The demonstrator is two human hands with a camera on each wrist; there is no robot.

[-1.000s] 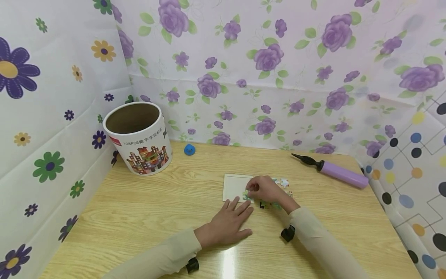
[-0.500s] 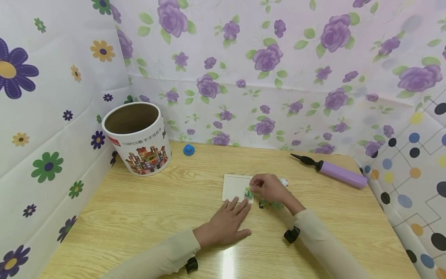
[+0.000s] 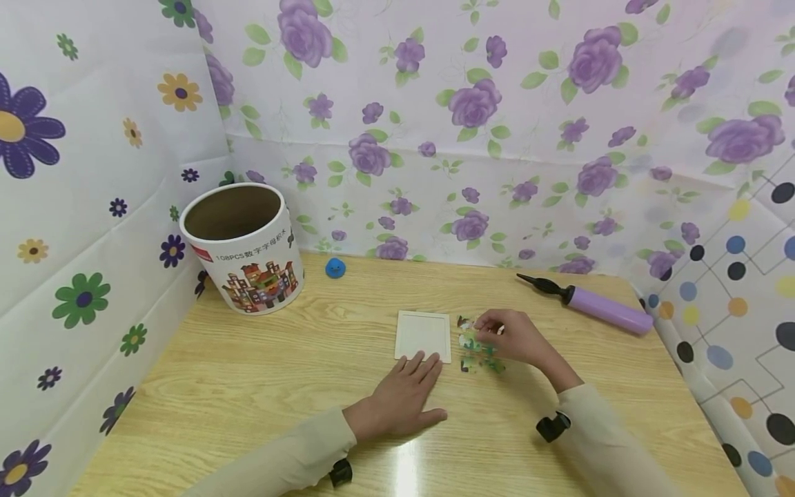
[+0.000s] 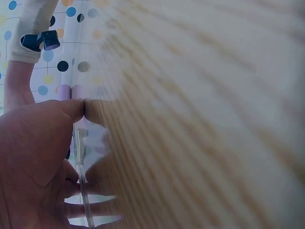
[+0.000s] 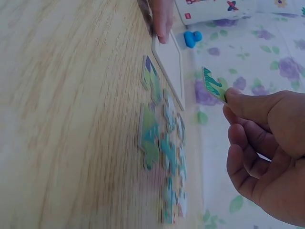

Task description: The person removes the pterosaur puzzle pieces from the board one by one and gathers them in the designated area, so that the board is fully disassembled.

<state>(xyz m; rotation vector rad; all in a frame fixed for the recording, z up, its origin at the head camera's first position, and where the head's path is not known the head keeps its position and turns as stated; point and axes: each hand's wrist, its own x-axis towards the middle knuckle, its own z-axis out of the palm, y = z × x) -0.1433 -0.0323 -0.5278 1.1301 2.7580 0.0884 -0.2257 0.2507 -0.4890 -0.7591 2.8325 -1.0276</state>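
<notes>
My left hand (image 3: 402, 397) lies flat on the table, fingers straight, its fingertips at the near edge of a pale square puzzle tray (image 3: 424, 331). Between thumb and forefinger, my right hand (image 3: 514, 336) pinches a green puzzle piece (image 5: 212, 85), lifted clear of the table in the right wrist view. Beneath and left of that hand, several loose puzzle pieces (image 3: 470, 362) lie to the right of the tray, some hidden by the hand. In the left wrist view, the left palm (image 4: 35, 152) shows close to the wood.
A large white bucket (image 3: 261, 273) with printed blocks stands at the back left. Near it sits a small blue toy duck (image 3: 335, 268). A purple hand pump (image 3: 609, 309) lies at the back right. Patterned cloth (image 3: 397, 138) hangs around the wooden table (image 3: 261, 359).
My right hand has drawn back from the tray's lower right corner, carrying the green puzzle piece rightward over the loose pieces. The left hand has stayed in place.
</notes>
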